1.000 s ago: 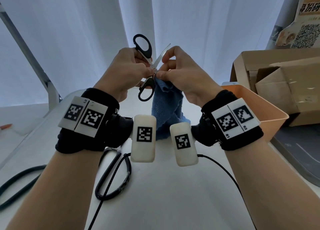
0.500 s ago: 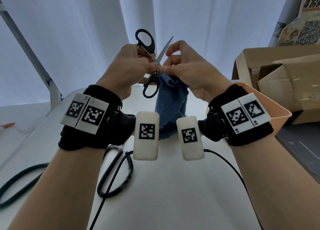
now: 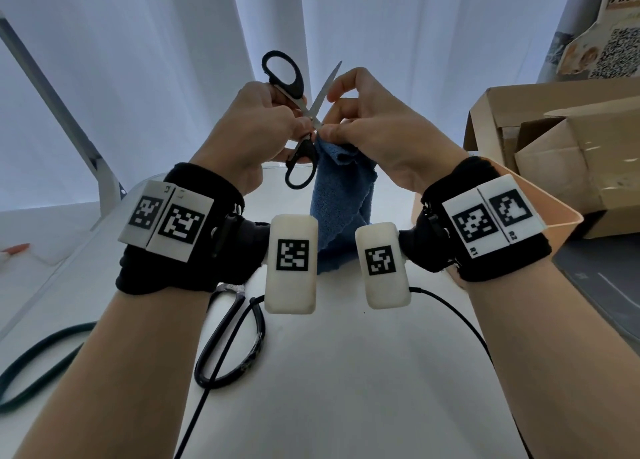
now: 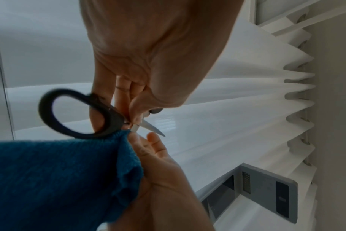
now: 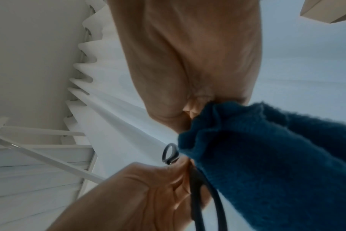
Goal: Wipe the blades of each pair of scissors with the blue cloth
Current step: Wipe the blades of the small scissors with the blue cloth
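Seen from the head camera, a person holds a pair of black-handled steel scissors [image 3: 300, 112] in the air above a white tabletop [image 3: 346, 372], the blades spread wide; the left hand [image 3: 258, 129] grips them near the pivot with fingers curled, one handle loop above the knuckles and the other hanging below, while the right hand [image 3: 377, 126] pinches a blue terry cloth [image 3: 341, 195] against the lower blade just beside the pivot, the free blade pointing up past its fingers and the rest of the cloth draping down towards the table; an orange plastic bin [image 3: 561, 212] and brown cardboard boxes [image 3: 571, 147] stand to the right, black cables [image 3: 228, 347] lie on the table. From the left wrist camera, the left hand [image 4: 148, 54] clamps thumb and fingers round the scissors [image 4: 101, 114] at the pivot, a blade tip showing beyond, and the right hand [image 4: 160, 171] bunches the cloth [image 4: 59, 179] right under the black loop. From the right wrist camera, the right hand [image 5: 188, 54] closes on a gathered fold of the cloth [image 5: 267, 156], the left hand [image 5: 138, 195] curls round the blurred scissors [image 5: 196, 187], though the blades are hidden here
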The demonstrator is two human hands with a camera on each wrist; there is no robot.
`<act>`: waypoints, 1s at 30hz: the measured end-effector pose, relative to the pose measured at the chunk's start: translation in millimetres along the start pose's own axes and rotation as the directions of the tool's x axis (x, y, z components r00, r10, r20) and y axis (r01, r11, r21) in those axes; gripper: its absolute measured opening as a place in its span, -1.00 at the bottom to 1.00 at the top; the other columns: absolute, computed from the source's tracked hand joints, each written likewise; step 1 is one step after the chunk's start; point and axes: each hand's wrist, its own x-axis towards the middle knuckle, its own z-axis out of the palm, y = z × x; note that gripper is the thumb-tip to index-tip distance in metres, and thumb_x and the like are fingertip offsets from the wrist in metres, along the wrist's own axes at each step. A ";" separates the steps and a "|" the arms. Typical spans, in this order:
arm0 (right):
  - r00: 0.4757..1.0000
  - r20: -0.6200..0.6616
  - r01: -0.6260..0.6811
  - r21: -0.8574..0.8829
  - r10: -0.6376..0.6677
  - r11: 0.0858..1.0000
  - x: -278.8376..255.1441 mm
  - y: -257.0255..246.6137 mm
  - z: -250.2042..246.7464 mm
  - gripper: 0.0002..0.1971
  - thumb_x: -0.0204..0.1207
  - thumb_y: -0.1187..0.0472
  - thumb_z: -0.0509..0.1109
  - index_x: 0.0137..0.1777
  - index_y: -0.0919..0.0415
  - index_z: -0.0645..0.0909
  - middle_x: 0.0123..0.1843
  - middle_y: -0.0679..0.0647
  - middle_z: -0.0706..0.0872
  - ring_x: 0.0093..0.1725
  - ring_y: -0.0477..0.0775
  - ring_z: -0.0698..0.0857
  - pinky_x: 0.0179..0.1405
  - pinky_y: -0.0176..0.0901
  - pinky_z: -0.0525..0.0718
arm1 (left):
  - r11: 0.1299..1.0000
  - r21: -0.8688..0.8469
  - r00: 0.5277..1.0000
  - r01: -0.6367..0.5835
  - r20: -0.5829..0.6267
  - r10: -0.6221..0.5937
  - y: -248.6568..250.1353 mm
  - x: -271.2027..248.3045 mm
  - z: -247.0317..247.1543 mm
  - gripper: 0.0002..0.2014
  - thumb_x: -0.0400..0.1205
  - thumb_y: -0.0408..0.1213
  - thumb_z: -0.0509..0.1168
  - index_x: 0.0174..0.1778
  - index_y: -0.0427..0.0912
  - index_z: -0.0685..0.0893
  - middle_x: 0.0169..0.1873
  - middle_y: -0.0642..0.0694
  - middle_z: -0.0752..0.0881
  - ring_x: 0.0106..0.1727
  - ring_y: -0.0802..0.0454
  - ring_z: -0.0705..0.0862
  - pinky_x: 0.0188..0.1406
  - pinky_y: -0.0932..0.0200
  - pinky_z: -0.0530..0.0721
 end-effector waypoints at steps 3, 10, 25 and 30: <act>0.999 -0.053 -0.007 0.002 0.007 1.000 0.0 3.6 -0.4 -0.67 0.58 0.40 0.45 0.19 0.16 0.39 -0.23 0.05 0.69 -0.35 -0.12 0.66 -0.37 -0.37 0.59 | 1.000 0.004 1.000 -0.022 0.008 0.022 -0.5 -0.8 4.0 -0.80 0.66 -0.55 0.29 0.19 -0.33 0.60 -0.06 -0.19 0.71 -0.08 -0.04 0.78 -0.25 0.06 0.86; 0.991 -0.128 0.036 -0.025 -0.038 0.999 3.4 6.8 13.4 -0.67 0.55 0.28 0.53 0.12 0.17 0.41 -0.20 0.11 0.70 -0.33 -0.11 0.66 -0.28 -0.27 0.62 | 0.998 0.054 1.000 -0.011 -0.002 0.011 -1.6 2.1 -5.3 -0.78 0.64 -0.52 0.36 0.20 -0.33 0.63 0.00 -0.22 0.73 0.07 -0.12 0.80 -0.14 -0.06 0.87; 0.994 -0.113 -0.002 -0.040 -0.003 0.999 1.5 1.2 8.4 -0.67 0.56 0.18 0.54 0.10 0.11 0.40 -0.23 0.03 0.66 -0.36 -0.12 0.63 -0.35 -0.33 0.58 | 0.999 0.038 1.000 -0.005 -0.016 0.006 3.5 0.3 -7.9 -0.79 0.66 -0.53 0.33 0.20 -0.33 0.63 -0.02 -0.17 0.71 0.02 -0.02 0.77 -0.22 0.06 0.86; 0.999 -0.032 0.002 -0.062 -0.004 0.998 0.7 -1.8 5.2 -0.70 0.58 0.38 0.45 0.13 0.14 0.39 -0.21 0.02 0.68 -0.33 -0.12 0.64 -0.31 -0.34 0.61 | 0.999 0.030 0.999 0.017 -0.030 -0.016 3.0 0.1 -11.7 -0.76 0.67 -0.53 0.31 0.26 -0.36 0.62 0.04 -0.20 0.73 0.05 -0.02 0.77 -0.27 0.13 0.84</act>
